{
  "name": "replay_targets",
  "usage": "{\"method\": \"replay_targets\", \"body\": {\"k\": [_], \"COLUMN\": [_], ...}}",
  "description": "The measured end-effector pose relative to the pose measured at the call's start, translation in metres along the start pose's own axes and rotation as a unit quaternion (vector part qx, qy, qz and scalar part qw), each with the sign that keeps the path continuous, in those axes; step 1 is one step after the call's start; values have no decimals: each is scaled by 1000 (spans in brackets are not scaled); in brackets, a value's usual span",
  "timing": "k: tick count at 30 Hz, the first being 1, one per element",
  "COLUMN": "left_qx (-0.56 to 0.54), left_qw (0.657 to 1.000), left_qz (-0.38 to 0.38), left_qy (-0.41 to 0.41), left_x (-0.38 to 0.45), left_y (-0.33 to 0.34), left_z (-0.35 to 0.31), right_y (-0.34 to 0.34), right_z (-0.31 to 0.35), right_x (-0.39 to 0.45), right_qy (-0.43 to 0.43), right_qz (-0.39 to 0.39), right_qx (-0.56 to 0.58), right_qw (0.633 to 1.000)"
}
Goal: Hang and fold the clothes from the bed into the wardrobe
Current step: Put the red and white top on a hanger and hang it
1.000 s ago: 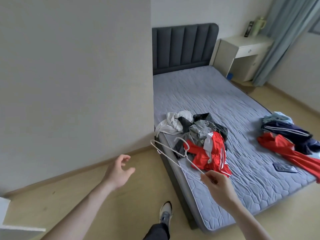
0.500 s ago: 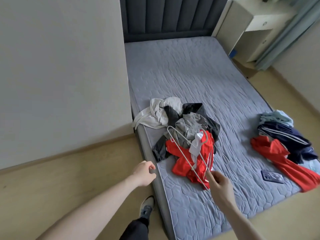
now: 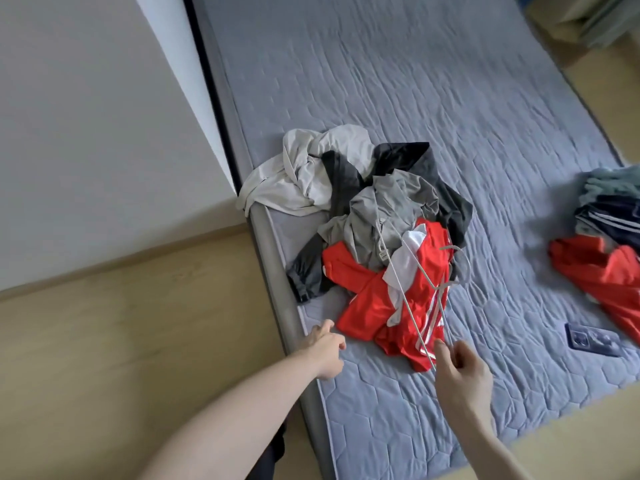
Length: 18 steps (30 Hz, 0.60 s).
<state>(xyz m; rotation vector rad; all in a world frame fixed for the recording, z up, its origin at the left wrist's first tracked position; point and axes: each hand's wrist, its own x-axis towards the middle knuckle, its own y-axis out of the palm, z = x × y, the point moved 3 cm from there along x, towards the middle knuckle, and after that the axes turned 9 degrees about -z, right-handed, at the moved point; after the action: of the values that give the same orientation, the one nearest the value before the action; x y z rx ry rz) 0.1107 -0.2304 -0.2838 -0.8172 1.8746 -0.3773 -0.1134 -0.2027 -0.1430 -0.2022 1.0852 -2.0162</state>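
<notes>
The right hand [image 3: 462, 370] pinches one end of a wire hanger [image 3: 420, 289] over the clothes pile [image 3: 374, 230] on the bed [image 3: 415, 98]. The left hand [image 3: 325, 351], fingers loosely curled and holding nothing, hovers at the bed's edge beside the pile.

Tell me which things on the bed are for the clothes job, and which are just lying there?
For the job:
- wire hanger, pinched by the right hand
- left hand, reaching in, holding nothing
- pile of clothes with the red top
- second heap of clothes
- bed

Just lying about:
- dark phone, flat on the bed
</notes>
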Motion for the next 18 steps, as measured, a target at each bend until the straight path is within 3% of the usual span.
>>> {"method": "replay_targets", "body": {"k": [7, 11, 15, 18], "left_qx": [63, 66, -17, -171], "left_qw": [997, 997, 995, 955], "left_qz": [37, 19, -98, -230], "left_qy": [0, -17, -18, -69], "left_x": [83, 121, 118, 84], "left_y": [67, 106, 107, 79], "left_z": [-21, -29, -31, -32], "right_y": [40, 52, 45, 25], "right_z": [-68, -109, -136, -139], "right_x": [44, 58, 61, 55], "right_qy": [-5, -17, -31, -45], "right_qz": [-22, -34, -25, -22], "right_qx": [8, 15, -18, -40], "right_qw": [1000, 999, 999, 998]}}
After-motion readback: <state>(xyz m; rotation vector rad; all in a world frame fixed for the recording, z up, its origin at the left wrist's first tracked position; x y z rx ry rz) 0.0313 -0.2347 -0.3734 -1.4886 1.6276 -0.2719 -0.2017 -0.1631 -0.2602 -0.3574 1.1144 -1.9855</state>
